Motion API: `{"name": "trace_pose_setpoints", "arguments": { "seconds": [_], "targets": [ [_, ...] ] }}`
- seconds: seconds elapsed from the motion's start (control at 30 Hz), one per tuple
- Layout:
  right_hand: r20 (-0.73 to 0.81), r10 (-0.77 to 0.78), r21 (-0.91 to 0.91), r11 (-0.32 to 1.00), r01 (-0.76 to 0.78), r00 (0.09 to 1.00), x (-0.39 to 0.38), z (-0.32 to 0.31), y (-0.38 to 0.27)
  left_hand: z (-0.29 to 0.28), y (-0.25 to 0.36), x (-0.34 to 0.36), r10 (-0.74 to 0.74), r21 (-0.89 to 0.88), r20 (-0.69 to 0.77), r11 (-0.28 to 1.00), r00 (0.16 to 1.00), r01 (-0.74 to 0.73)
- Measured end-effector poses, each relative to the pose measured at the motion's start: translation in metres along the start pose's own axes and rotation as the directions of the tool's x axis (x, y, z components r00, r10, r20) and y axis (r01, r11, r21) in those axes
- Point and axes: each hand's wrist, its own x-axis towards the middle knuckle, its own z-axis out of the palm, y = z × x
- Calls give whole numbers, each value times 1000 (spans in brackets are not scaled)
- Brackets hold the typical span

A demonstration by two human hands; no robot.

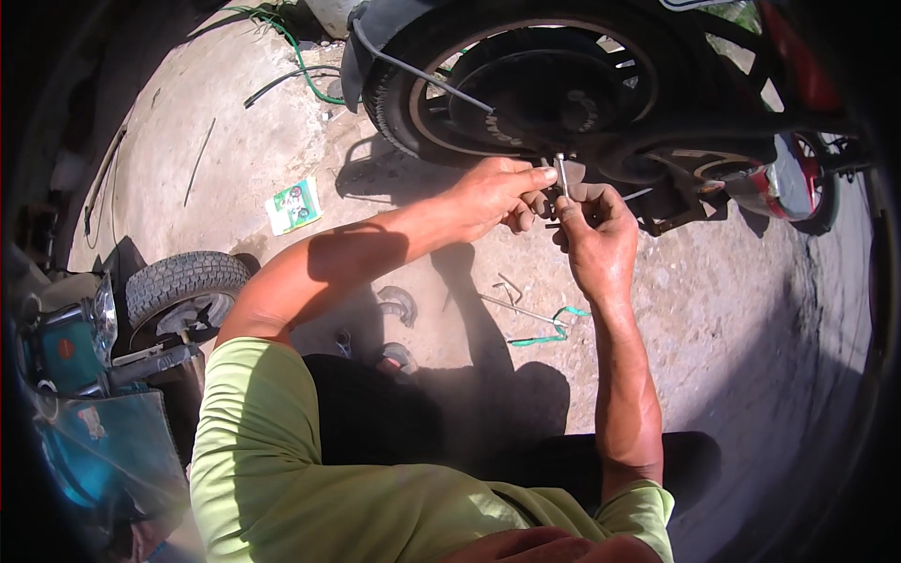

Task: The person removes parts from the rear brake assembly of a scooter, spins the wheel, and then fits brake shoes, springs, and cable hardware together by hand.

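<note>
At the dark wheel [399, 98] of the vehicle, a slim metal rod [562, 176] stands nearly upright in view, its upper end beside the hub [535, 89]; contact there cannot be told. Your right hand [603, 239] is curled closed, thumb and fingers pinching the rod's lower end. Your left hand [497, 199] is half-curled, thumb tip just beside the rod; whether it grips anything, cannot tell. On the ground [713, 272] below: metal tools [519, 308], green strap [549, 340]. Farther left: printed leaflet [294, 206].
</note>
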Motion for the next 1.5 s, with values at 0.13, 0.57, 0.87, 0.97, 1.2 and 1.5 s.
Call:
{"name": "trace_pose_setpoints", "arguments": {
  "seconds": [0.13, 0.57, 0.87, 0.97, 1.2, 1.5],
  "targets": [
    [-10, 23, -40, 999, -23, 1000, -2, 2, -5, 7, 8, -6, 55, 123, -71, 991, 996, -46],
    [-24, -20, -67, 998, 18, 1000, 0, -1, 0, 14, 12, -7, 78, 128, -230, 991, 970, -49],
    [34, -1, -99, 995, 5, 999, 6, -19, -9, 19, 10, -4, 101, 103, -195, 991, 976, -82],
    [17, 0, -217, 976, 4, 1000, 6, -20, -14, 19, 10, -3, 121, 109, -194, 989, 974, -101],
    [10, -411, -538, 766, 351, 912, 3, -17, -11, 17, 10, -6, 142, 180, -199, 978, 970, -106],
    [-113, -168, -343, 932, 120, 979, 3, -12, -13, 15, 15, -9, 102, 96, -147, 991, 984, -89]
  ]
}}
